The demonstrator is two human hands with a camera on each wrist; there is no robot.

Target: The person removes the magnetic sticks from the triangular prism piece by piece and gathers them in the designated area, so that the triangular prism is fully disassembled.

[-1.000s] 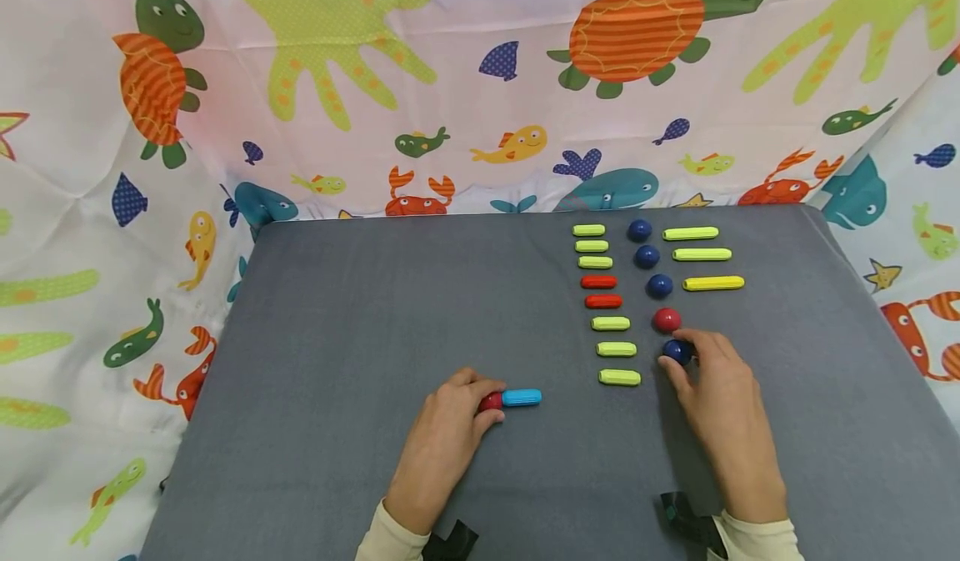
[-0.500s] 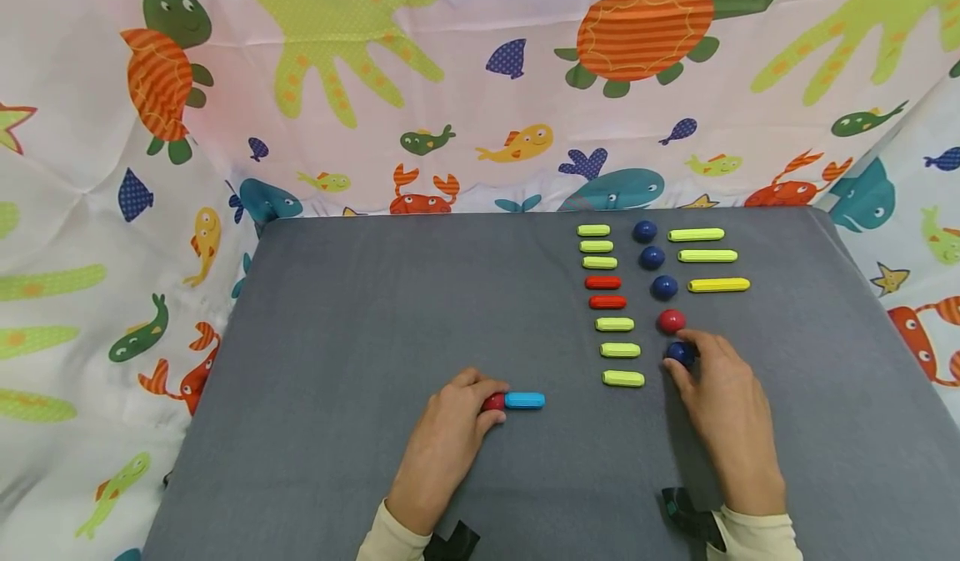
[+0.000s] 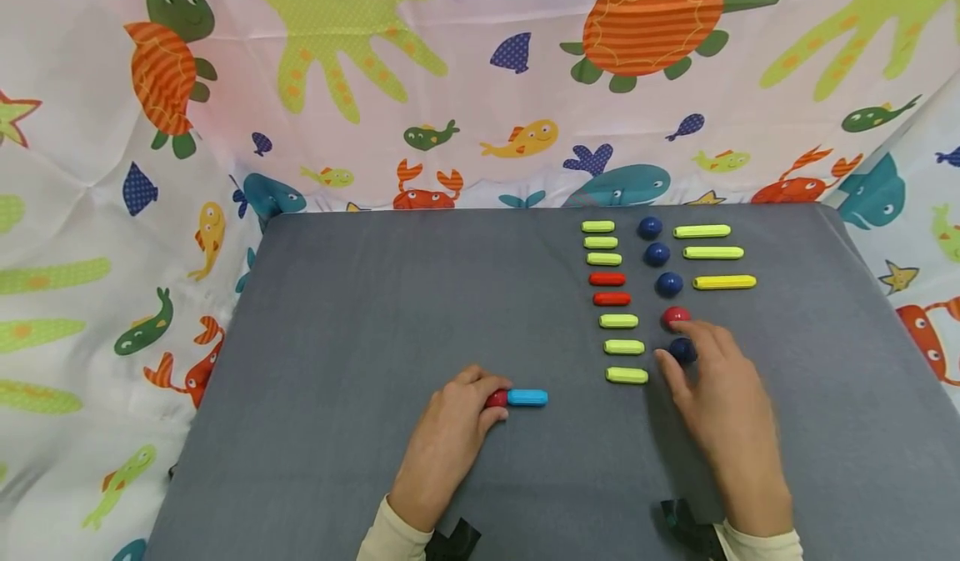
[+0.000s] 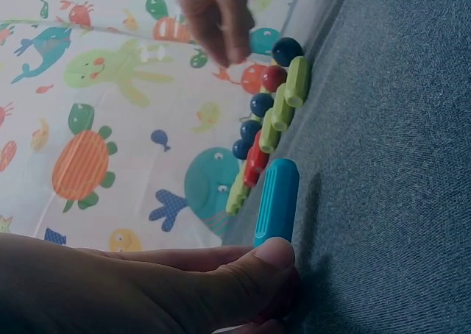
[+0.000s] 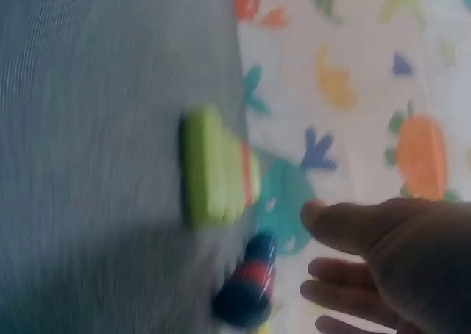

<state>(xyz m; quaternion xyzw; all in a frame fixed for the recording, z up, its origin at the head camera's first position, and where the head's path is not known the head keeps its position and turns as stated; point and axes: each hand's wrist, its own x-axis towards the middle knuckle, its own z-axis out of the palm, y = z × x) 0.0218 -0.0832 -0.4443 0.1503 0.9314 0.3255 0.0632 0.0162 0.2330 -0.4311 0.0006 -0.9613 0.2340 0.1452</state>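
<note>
My left hand (image 3: 444,438) pinches a small red ball (image 3: 496,398) between thumb and fingers. A short blue rod (image 3: 528,398) is joined to that ball and points to the right. In the left wrist view the blue rod (image 4: 277,201) stands out past the thumb, and the fingers mostly hide the ball. My right hand (image 3: 726,407) is spread around the near dark blue ball (image 3: 682,351), thumb and fingers apart. The right wrist view, blurred, has the fingers off to one side of the balls. A red ball (image 3: 675,318) lies just beyond, close to the fingertips.
Short light green rods (image 3: 618,321) and red rods (image 3: 611,298) form a column on the grey table (image 3: 360,311). Beside it runs a line of dark blue balls (image 3: 669,284). Longer green rods (image 3: 712,252) and a yellow rod (image 3: 724,282) lie further right. A printed cloth (image 3: 337,161) hangs behind.
My right hand has let go of the near dark blue ball, its thumb and fingers parting and lifting a little. The left hand keeps its grip on the red ball. The view has shifted slightly.
</note>
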